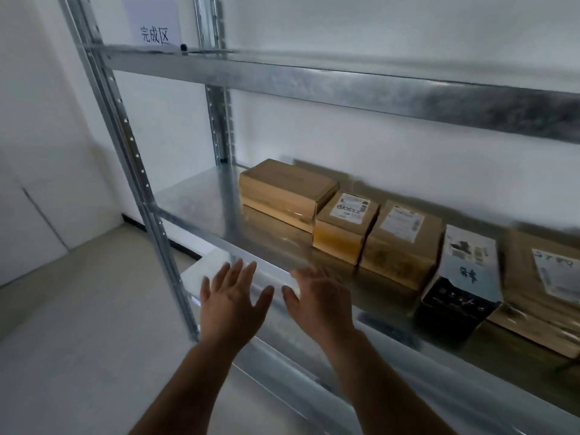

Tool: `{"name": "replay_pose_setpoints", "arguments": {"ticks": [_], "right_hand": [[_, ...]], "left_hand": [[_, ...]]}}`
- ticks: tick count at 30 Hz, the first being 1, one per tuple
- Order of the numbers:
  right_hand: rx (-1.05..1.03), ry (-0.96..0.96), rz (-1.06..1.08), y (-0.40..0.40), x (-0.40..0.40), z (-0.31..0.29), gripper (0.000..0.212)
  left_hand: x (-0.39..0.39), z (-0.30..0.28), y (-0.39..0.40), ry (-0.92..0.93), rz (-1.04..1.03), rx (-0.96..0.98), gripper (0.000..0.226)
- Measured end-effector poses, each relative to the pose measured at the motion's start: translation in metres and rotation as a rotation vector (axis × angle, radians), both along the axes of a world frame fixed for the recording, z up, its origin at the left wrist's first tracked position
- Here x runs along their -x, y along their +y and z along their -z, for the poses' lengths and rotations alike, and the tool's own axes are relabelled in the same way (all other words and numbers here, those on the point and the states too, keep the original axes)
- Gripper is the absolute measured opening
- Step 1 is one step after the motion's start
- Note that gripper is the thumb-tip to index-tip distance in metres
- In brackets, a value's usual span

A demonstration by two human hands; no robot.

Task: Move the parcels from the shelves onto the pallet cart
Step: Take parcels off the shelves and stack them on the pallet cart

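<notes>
Several parcels stand in a row on the metal shelf (201, 208). At the left lies a flat brown box (284, 186) on another flat box. Right of it come a small labelled carton (345, 224), a larger labelled carton (400, 243), a black and pale blue box (461, 277) and a big brown carton (546, 290) at the frame's right edge. My left hand (233, 296) and my right hand (317, 296) are stretched out side by side over the shelf's front edge, fingers spread, holding nothing, short of the parcels. The pallet cart is not in view.
The steel upright (138, 171) of the rack stands left of my hands. An upper shelf beam (314, 80) crosses overhead, with a paper sign (153, 23) on the wall above it. A white lower board (201, 271) shows under the shelf. Grey floor (62, 340) lies at the left.
</notes>
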State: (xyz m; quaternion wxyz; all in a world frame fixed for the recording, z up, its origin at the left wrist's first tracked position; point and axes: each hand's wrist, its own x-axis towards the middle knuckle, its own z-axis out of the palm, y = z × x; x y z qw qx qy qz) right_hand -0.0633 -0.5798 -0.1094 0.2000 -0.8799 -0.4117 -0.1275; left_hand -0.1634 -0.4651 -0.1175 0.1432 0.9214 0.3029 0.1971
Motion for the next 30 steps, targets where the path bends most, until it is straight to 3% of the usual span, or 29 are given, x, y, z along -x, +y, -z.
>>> {"name": "replay_pose_setpoints", "arguments": {"ticks": [14,21,30], "right_hand": [[0.039,0.032,0.273,0.114,-0.158,-0.028,0.037],[0.112,0.021,0.477,0.134,-0.196,-0.029,0.044],[0.075,0.060,0.763,0.167,-0.213,-0.021,0.039]], "left_hand": [[-0.137,-0.013,0.149,0.051,0.082,-0.082,0.065],[-0.175,-0.015,0.212,0.050,0.165,-0.086,0.063],[-0.232,-0.025,0.287,0.068,0.309,-0.057,0.064]]}}
